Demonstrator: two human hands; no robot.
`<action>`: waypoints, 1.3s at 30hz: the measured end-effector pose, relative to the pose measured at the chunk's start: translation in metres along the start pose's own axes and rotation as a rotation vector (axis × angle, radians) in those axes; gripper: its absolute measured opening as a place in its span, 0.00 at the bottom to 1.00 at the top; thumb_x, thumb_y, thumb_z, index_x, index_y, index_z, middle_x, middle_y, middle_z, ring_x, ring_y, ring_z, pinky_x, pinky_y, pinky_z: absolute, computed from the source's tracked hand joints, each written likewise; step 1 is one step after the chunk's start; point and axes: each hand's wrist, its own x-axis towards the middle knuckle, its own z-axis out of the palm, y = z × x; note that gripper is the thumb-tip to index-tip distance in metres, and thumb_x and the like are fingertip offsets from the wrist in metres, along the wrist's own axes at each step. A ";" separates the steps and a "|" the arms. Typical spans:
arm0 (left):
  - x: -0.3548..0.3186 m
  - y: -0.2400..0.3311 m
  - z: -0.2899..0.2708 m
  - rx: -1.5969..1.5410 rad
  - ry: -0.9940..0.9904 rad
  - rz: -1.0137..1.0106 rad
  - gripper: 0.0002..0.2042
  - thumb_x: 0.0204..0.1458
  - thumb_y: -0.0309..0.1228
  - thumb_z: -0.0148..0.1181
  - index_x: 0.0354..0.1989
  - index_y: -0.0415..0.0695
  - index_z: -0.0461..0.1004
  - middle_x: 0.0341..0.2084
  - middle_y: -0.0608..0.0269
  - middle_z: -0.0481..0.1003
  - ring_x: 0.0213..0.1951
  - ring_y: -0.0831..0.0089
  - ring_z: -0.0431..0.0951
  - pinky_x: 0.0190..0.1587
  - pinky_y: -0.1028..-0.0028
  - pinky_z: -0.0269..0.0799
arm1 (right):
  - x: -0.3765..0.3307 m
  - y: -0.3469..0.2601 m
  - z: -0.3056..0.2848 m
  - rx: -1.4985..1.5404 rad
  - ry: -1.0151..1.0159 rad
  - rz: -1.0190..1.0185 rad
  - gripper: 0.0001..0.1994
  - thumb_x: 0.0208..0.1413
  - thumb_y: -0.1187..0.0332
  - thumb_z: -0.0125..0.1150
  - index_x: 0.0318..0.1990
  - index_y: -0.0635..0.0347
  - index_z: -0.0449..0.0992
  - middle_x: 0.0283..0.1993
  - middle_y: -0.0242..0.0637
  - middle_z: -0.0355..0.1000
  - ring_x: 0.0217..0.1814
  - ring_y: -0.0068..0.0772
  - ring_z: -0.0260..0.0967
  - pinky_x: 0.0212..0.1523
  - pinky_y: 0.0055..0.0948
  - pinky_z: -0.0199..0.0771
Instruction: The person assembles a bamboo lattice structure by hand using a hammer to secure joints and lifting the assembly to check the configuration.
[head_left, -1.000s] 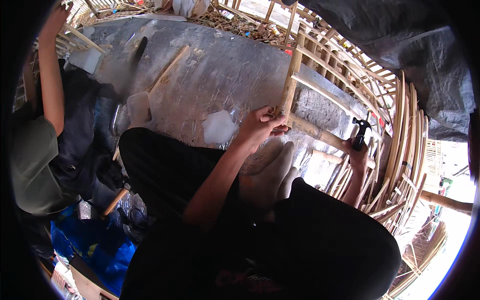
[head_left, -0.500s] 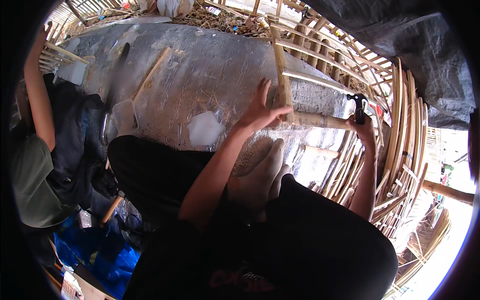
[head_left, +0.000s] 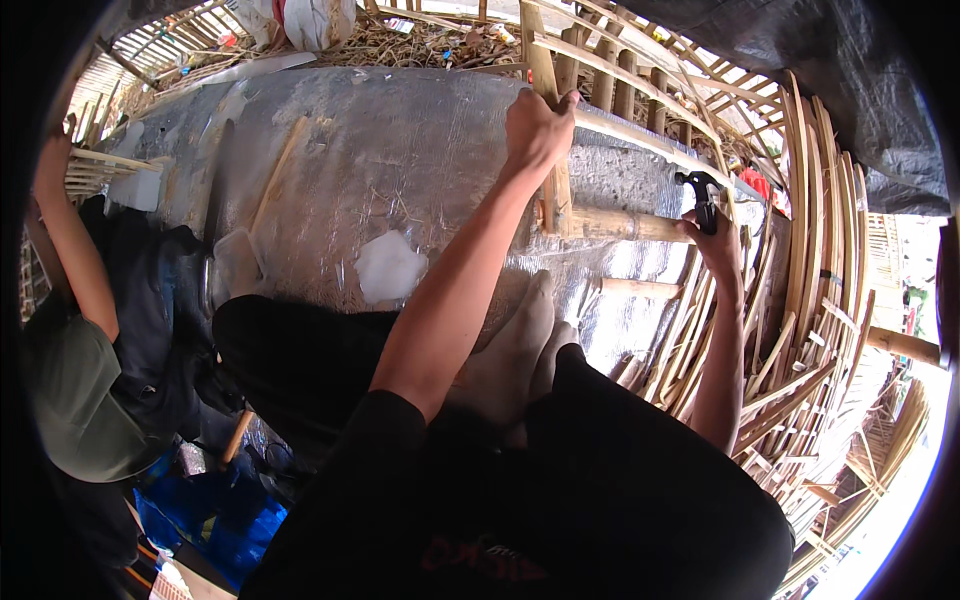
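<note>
A flat wooden slat [head_left: 559, 200] stands out from a round bamboo pole [head_left: 630, 226], part of a frame with thin pale strips [head_left: 640, 138] running off to the right. Around the slat's far part, where a strip meets it, my left hand [head_left: 538, 128] is closed. My right hand [head_left: 716, 246] grips a black claw hammer [head_left: 703, 198], head up, beside the right end of the bamboo pole. Whether that hand also touches the pole I cannot tell. My bare feet [head_left: 520, 335] rest just on the near side of the pole.
A silvery sheet [head_left: 330, 180] covers the ground, with a whitish patch [head_left: 390, 267] on it. Bundled bamboo strips [head_left: 810, 220] stand at the right. On the left sits another person in a cap [head_left: 75, 400], one arm [head_left: 78, 245] raised. A blue bag [head_left: 215, 515] lies lower left.
My left hand, spread open near the slat's lower end before, has moved away from me along the slat and closed on it. The hammer stays in my right hand, tilted a little more.
</note>
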 end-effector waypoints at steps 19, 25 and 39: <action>-0.003 -0.011 0.021 0.099 0.292 0.216 0.24 0.64 0.47 0.51 0.25 0.38 0.78 0.20 0.51 0.79 0.22 0.58 0.80 0.28 0.60 0.74 | -0.011 -0.045 -0.018 0.022 -0.049 -0.077 0.21 0.43 0.60 0.79 0.40 0.63 0.79 0.20 0.24 0.63 0.24 0.19 0.53 0.26 0.25 0.56; -0.014 -0.036 0.018 0.224 0.294 -0.029 0.27 0.59 0.54 0.54 0.27 0.38 0.81 0.26 0.45 0.81 0.28 0.52 0.83 0.32 0.58 0.77 | -0.034 -0.106 -0.025 -0.388 0.296 -0.445 0.21 0.46 0.58 0.76 0.38 0.66 0.76 0.34 0.42 0.75 0.32 0.37 0.70 0.34 0.37 0.69; -0.014 -0.030 0.011 0.083 0.201 -0.145 0.25 0.59 0.52 0.56 0.28 0.38 0.79 0.23 0.46 0.80 0.26 0.52 0.83 0.30 0.59 0.80 | -0.100 -0.252 0.017 0.110 -0.085 -0.133 0.11 0.67 0.65 0.56 0.39 0.65 0.69 0.20 0.44 0.67 0.18 0.38 0.61 0.23 0.40 0.60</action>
